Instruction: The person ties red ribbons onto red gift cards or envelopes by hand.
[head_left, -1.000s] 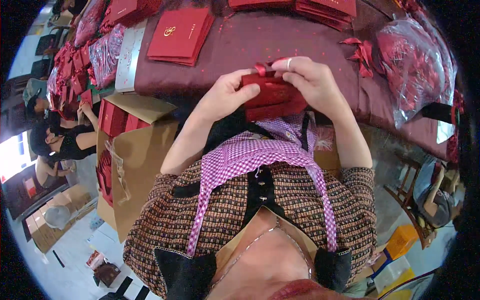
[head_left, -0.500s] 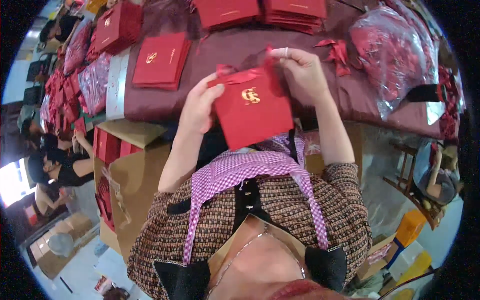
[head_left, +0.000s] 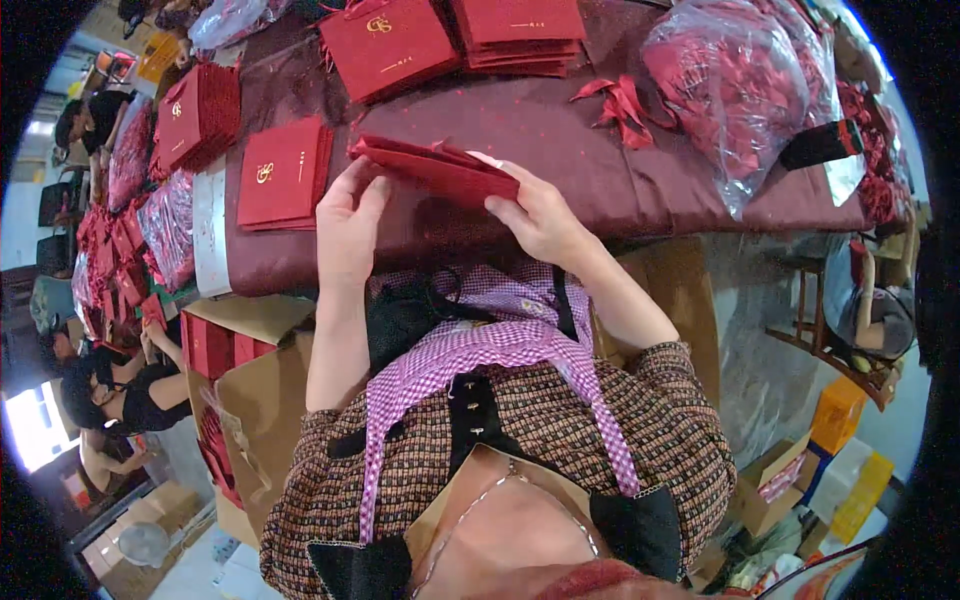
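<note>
Turned from face-on to nearly edge-on since half a second ago, the red bag [head_left: 440, 172] is at 12 o'clock, held above the near part of the maroon-covered counter [head_left: 620, 195]. The left hand [head_left: 350, 215] grasps its 9 o'clock end; the right hand [head_left: 538, 213] grips its 3 o'clock end, thumb lowermost. From the bag, a stack of red bags [head_left: 285, 180] lies at 9 o'clock, a red ribbon [head_left: 625, 103] at 2 o'clock.

The held red bag [head_left: 440, 172] hides its far face — the top edge crops a red stack [head_left: 522, 55].
</note>
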